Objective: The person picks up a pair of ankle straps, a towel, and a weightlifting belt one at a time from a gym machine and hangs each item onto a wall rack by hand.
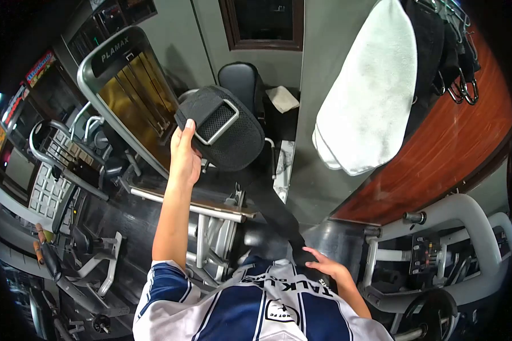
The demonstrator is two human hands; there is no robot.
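A black mesh weight belt (239, 139) with a metal buckle frame is held up in front of me. My left hand (186, 153) grips its near end beside the buckle, thumb on top. From the wide padded part a black strap (276, 216) runs down to the right toward my waist. My right hand (326, 265) is at the lower part of that strap, near the striped shirt, with its thumb and forefinger apart; whether the strap is pinched between its fingers cannot be made out.
A weight-stack machine (88, 74) stands at the left. White towels (375, 91) and metal handles hang at the upper right. A grey machine frame (472, 221) is at the right, a bench machine (210, 213) ahead, and more equipment at the lower left.
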